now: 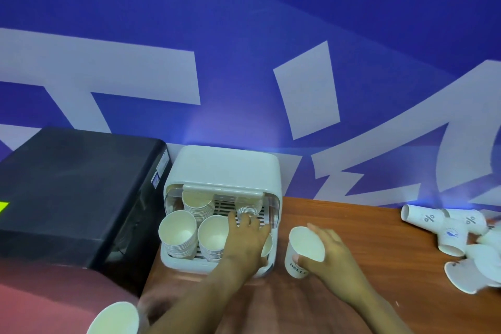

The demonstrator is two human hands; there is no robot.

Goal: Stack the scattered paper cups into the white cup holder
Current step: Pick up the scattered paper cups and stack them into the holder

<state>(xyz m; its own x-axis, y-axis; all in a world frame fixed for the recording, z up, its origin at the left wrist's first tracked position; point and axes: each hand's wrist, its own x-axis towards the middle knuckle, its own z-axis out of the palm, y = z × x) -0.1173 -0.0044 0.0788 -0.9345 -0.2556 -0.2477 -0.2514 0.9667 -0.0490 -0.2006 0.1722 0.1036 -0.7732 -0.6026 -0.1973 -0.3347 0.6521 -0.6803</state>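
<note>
The white cup holder (pixel 225 168) stands against the blue wall with its front open. Inside are several stacks of paper cups (pixel 179 233). My left hand (pixel 248 236) reaches into the holder's right front corner and grips a cup (pixel 267 245) on the stack there; most of that cup is hidden by my fingers. My right hand (pixel 329 255) holds an upright white paper cup (pixel 302 249) printed "HELLO" just right of the holder, above the table. A heap of scattered paper cups (pixel 455 236) lies on its side at the far right.
A black machine (pixel 76 187) stands left of the holder. The wooden table (pixel 352 228) runs right to the cup heap. One more paper cup (pixel 115 318) shows at the bottom left edge, over a reddish surface (pixel 40 293).
</note>
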